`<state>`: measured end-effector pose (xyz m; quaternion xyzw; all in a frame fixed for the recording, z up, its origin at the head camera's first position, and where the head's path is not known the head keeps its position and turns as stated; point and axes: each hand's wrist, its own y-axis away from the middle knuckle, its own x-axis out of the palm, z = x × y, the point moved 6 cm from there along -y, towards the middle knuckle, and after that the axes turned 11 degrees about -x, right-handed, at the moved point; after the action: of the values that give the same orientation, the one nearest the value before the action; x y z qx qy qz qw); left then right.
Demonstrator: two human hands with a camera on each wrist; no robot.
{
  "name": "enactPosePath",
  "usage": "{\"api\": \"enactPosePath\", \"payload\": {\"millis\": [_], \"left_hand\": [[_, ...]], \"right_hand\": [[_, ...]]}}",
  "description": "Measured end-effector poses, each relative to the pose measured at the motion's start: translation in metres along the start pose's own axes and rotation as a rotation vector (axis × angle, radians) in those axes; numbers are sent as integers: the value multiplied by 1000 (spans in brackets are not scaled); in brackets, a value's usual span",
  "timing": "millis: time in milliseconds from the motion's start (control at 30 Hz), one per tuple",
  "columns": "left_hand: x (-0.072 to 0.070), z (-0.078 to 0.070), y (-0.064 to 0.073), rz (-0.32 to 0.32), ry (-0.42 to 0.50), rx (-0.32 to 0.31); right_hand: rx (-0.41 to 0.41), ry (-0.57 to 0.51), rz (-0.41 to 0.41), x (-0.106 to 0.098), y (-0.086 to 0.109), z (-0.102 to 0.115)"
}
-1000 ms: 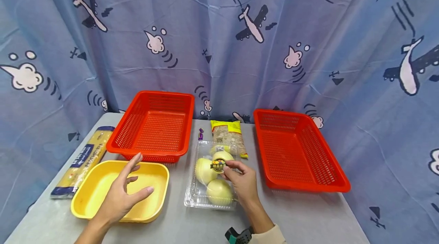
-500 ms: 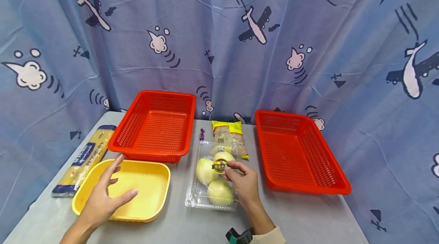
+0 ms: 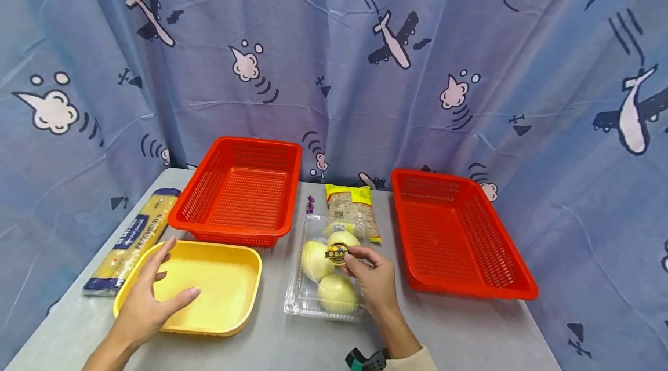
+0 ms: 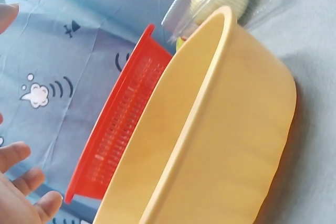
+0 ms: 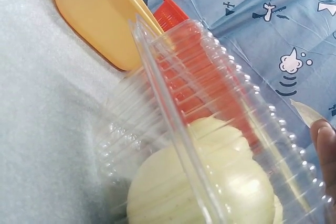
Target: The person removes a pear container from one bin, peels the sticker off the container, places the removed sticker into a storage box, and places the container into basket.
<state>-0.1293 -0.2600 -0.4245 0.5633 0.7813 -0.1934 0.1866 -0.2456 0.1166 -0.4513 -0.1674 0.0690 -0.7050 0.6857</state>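
My right hand is over a clear plastic clamshell box, its thumb and finger pinching the edge of a round black-and-gold sticker label. In the right wrist view, a thin pale flap of the label sticks out from the fingertip, above the ribbed lid. Several pale yellow-green round fruits lie inside the box. My left hand hovers over the left side of a yellow plastic tub. Its fingers are spread, thumb apart, with nothing in them; the left wrist view catches its fingertips beside the tub.
Behind the tub stands a red perforated basket; another red basket is at the right. A long yellow-and-blue pack of noodles lies far left. Behind the box are a small purple-wrapped candy and a yellow-topped bag. A patterned curtain hangs behind.
My left hand has moved left across the yellow tub. The right hand keeps its pinch on the label, and the whole head view has shifted slightly.
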Motion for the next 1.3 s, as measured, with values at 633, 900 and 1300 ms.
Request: {"api": "enactPosePath", "payload": {"millis": [633,900,1300], "left_hand": [[-28,40,2,-19,32,-153],[-37,56,2,-32,-5,-238],[-39,78,9,-21,-12,-202]], "right_hand": [[-18,-1,12,-2,-3,-3],[-11,17,9,-2,-3,-2],[-24,33,18,-1,-1,-2]]}}
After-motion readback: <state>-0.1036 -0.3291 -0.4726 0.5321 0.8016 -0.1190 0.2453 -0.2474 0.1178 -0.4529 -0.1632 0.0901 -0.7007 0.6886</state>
